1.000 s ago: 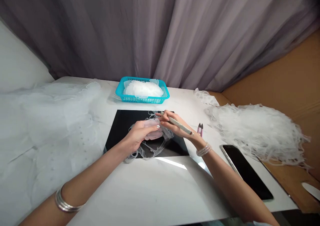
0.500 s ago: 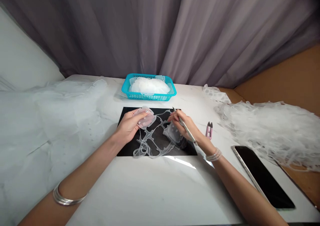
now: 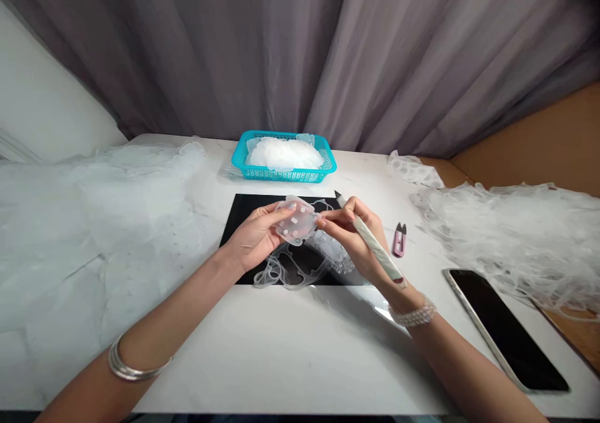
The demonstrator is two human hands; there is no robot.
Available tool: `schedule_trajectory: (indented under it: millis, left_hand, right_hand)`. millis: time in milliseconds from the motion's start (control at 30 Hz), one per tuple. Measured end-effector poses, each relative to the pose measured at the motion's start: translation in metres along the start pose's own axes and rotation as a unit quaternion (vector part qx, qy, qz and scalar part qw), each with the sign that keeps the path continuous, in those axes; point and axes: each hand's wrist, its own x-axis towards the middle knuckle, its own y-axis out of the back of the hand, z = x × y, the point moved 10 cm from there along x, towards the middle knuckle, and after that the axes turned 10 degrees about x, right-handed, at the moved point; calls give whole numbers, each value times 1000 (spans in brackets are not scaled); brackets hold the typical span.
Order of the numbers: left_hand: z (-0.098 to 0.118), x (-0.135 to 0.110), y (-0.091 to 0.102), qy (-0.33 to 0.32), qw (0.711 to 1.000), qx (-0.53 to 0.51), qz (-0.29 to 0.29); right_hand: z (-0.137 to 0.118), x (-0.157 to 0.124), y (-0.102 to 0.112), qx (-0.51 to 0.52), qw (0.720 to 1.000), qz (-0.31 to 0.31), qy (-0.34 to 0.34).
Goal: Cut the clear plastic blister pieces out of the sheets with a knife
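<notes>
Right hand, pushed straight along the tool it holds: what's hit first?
Likely the teal basket. The right hand holds a pen-like tool pointing away and leftward; beyond its tip lie only black mat and table before the basket's front wall. Tip height is unclear, so it might pass above.

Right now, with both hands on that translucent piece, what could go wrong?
1. The right hand pinches the translucent piece while also gripping the pen-shaped knife. Its bare tip points away, but a slip could nick the left hand close by.
2. The trimmed webbing lies loose on the black mat under both hands and could snag on them.
3. The phone lies beside the right forearm; a sweep could knock it.
</notes>
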Motion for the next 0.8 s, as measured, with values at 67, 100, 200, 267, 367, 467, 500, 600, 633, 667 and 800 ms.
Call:
schedule_trajectory:
  millis: [67, 100, 200, 267, 367, 467, 500, 600, 633, 667, 800]
  left_hand:
    - [-1, 0, 2, 6, 1000, -27, 10]
    - [-2, 1, 3, 7, 999, -37, 15]
    - [-4, 2, 5, 10, 998, -54, 24]
    - [-6, 2, 6, 13, 998, -58, 28]
    - [-9, 3, 7, 21, 998, -50, 31]
    - [-11, 2, 9, 33, 998, -42, 41]
    - [-12, 2, 11, 38, 997, -43, 55]
    - [-18, -2, 24, 60, 988, -64, 125]
    - [-22, -3, 25, 73, 984, -79, 139]
    - [-26, -4, 24, 88, 982, -96, 138]
    - [-33, -3, -1, 117, 981, -153, 18]
  right_hand:
    - [-2, 0, 3, 2, 1000, 7, 9]
    - [-3, 0, 4, 2, 1000, 10, 11]
    - [-3, 0, 7, 4, 1000, 21, 8]
    - [-2, 0, 9, 3, 1000, 27, 7]
    - [0, 2, 12, 0, 1000, 28, 12]
    - [-2, 3, 16, -12, 999, 32, 25]
    - [-4, 2, 18, -24, 998, 39, 36]
    - [-21, -4, 22, -121, 982, 75, 125]
    - [-28, -9, 19, -168, 968, 73, 169]
    - [-33, -13, 10, -215, 952, 52, 210]
    - [-20, -29, -39, -308, 903, -162, 252]
